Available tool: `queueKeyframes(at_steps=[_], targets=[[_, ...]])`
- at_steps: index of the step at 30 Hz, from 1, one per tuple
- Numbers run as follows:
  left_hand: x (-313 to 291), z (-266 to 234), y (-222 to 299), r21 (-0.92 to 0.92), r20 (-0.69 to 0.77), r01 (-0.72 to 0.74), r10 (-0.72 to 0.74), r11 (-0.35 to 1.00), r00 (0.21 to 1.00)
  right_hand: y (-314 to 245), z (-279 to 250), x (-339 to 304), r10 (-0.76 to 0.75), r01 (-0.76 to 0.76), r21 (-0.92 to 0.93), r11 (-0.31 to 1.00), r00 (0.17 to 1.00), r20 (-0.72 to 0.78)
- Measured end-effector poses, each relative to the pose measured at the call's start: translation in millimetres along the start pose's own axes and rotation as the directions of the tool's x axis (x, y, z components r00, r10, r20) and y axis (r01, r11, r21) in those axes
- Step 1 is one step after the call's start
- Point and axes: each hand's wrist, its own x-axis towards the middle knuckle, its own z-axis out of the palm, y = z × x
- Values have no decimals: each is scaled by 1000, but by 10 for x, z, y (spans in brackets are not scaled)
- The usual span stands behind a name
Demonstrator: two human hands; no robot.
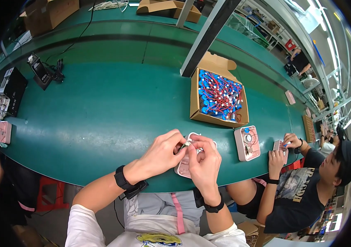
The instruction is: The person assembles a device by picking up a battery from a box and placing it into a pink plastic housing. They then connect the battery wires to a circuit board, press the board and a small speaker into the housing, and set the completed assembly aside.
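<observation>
Close together over the table edge, my left hand [163,151] and my right hand [205,159] pinch a small green circuit board with a white connector [187,144] between their fingertips. Fingers cover most of the board. Below them lies an open pink plastic housing [182,168], partly hidden by my right hand. A white rim or wire curves out above the fingers. To the right of my right hand, another open pink housing [241,154] holds a round white part, a blue cylinder and red wires.
A cardboard box [210,120] of blue battery cells with red wires stands beyond my hands, beside a metal post [208,39]. At right a co-worker [303,193] handles a pink housing [280,153]. A black device [43,74] and black box [14,92] stand left on the green table [89,111].
</observation>
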Motion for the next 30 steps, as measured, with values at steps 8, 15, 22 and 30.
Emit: queueKeyframes(at_steps=[8,15,22,30], targets=[[-7,-41,12,134,16,-41,39,990,999,9,129,22,-16,17,11,1000,999,-34],[-1,-43,30,162,37,-56,51,985,998,120,124,22,-46,46,38,998,999,-11],[128,-147,56,43,63,52,-54,998,997,39,-249,87,-121,123,-67,990,992,39],[402,-56,269,-257,341,406,-311,877,887,-9,-510,-547,-44,53,-389,920,998,33]])
